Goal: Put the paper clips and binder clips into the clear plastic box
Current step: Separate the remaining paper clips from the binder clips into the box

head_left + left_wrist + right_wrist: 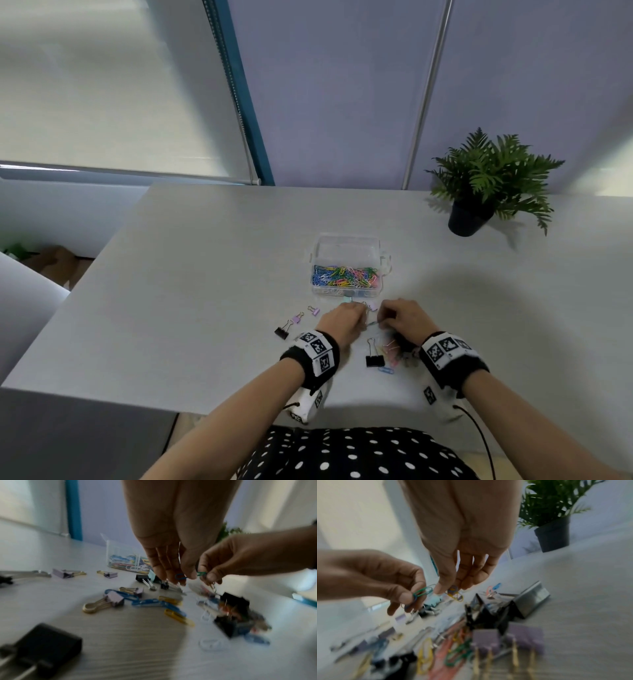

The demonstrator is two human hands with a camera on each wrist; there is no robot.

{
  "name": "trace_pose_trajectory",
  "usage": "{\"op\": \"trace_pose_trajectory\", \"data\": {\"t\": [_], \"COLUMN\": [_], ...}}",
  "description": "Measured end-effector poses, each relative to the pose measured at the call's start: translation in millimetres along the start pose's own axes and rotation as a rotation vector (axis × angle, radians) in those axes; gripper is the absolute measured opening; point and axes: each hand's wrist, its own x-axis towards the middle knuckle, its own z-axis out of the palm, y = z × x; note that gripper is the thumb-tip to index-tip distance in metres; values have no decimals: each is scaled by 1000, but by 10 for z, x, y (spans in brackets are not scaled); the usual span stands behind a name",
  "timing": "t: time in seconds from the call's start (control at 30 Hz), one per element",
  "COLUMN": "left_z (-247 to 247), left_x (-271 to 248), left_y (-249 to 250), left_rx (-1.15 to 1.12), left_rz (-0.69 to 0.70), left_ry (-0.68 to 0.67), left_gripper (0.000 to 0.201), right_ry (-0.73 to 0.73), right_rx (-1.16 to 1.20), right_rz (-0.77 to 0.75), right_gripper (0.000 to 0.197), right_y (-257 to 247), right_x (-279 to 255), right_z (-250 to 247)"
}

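The clear plastic box [346, 270] stands open mid-table, holding many coloured paper clips. Just in front of it my two hands meet above the table. My left hand [356, 317] pinches a blue paper clip [180, 576] between thumb and fingers. My right hand [383, 317] pinches a green paper clip [201, 573] that reaches towards the left fingertips, and a few more clips dangle from its fingers [453, 591]. Below the hands lies a loose heap of paper clips [173, 608] and black binder clips [235, 601]. Both wrist views are blurred.
Purple binder clips [297, 318] and a black one [281, 331] lie left of my hands. Another black binder clip [374, 356] and a blue paper clip [386, 370] sit near my right wrist. A potted fern [479, 192] stands at the back right.
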Motion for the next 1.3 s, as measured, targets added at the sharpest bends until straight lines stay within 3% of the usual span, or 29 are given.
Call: {"op": "trace_pose_trajectory", "data": {"t": [0.17,0.33,0.47,0.6,0.7,0.8,0.97,1.17,1.3], "left_z": [-111,-174,-295,-339,-388,-504,-855,-1082,-1057], "left_x": [-53,-67,-152,-263,-334,-302,-25,402,452], "left_y": [-156,-162,-232,-457,-562,-596,-504,-390,-382], "left_rx": [-544,-1233,-1432,-1250,-894,-669,-429,-375,-334], "left_rz": [-117,-355,-506,-596,-542,-515,-472,-506,-501], "left_ry": [74,-100,-126,-127,-70,-22,-2,-6,-79], "left_gripper": [23,30,45,43,35,34,27,17,29], "right_ry": [97,64,69,77,-119,-134,-129,-123,-181], "right_rx": [338,382,360,203,-153,-323,-367,-457,-428], "right_rz": [-75,-214,-311,-281,-131,-109,-159,-215,-239], "right_gripper": [22,15,9,10,35,48,22,20,16], "right_y": [-111,-433,-644,-582,-492,-486,-528,-529,-486], "right_x": [-41,62,81,87,30,-34,-51,-82,-75], "right_z": [-49,24,35,141,409,623,726,714,654]}}
